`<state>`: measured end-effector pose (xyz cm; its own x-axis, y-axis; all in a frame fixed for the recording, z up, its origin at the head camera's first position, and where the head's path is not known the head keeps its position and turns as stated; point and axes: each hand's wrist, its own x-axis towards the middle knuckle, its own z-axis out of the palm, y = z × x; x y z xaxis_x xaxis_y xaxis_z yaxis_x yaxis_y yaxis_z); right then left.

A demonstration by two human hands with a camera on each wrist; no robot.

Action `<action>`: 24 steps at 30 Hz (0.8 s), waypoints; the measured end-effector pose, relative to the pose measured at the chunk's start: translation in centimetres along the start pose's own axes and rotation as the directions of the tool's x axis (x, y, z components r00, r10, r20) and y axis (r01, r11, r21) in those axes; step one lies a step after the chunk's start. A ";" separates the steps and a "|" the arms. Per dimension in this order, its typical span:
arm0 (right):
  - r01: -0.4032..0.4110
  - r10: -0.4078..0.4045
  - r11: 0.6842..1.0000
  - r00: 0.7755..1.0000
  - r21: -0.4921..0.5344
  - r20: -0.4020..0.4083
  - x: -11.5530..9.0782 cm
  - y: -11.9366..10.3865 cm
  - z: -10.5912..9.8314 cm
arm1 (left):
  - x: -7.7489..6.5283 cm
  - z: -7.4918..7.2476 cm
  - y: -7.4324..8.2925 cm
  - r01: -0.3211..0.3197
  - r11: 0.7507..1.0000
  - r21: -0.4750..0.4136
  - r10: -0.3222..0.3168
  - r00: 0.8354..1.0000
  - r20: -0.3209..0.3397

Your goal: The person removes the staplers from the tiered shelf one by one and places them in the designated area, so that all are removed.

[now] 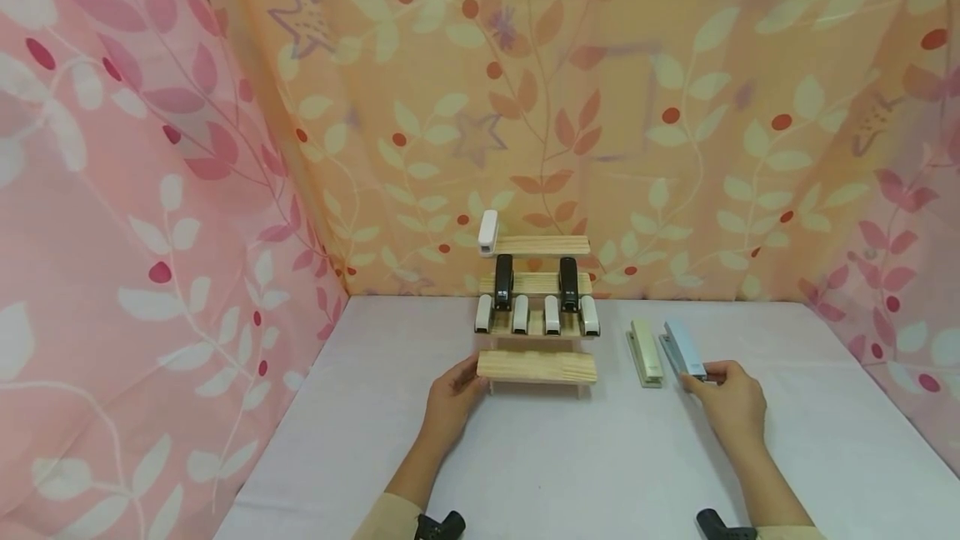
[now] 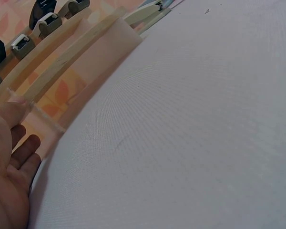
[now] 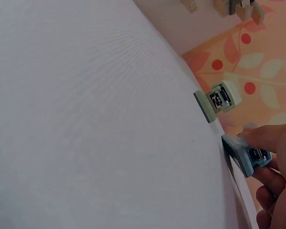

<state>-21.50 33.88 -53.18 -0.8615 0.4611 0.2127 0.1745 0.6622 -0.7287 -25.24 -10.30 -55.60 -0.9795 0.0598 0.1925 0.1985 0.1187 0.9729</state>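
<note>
A tiered wooden rack (image 1: pixel 536 367) stands at the back middle of the table. At the left end of its lowest board is my left hand (image 1: pixel 448 405), gripping the edge; in the left wrist view its thumb lies against the board's corner and the other fingers are curled beside the side support. My right hand (image 1: pixel 733 408) pinches the near end of a light blue stapler (image 1: pixel 684 347) between thumb and fingers. In the right wrist view the blue stapler's base (image 3: pixel 237 155) is tilted, close to the tabletop. Left of it lies a pale green stapler (image 1: pixel 645 350).
Several white staplers (image 1: pixel 520 314) line a lower tier of the rack. Two black staplers (image 1: pixel 569 282) sit on the tier above, and one white stapler (image 1: pixel 488 232) on the top board's left end. Flowered curtains (image 1: pixel 450 107) enclose the white table (image 1: pixel 585 465).
</note>
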 end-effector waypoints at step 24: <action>0.041 -0.027 0.992 0.994 -0.124 0.108 -0.1 -0.6 -0.8 | -0.5 0.1 1.4 0.002 1.000 0.010 -0.002 1.000 0.005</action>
<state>-21.10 33.93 -52.27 -0.9123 0.3765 0.1609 0.1971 0.7483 -0.6335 -24.50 -10.05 -54.34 -0.9796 0.0642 0.1902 0.1972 0.1291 0.9718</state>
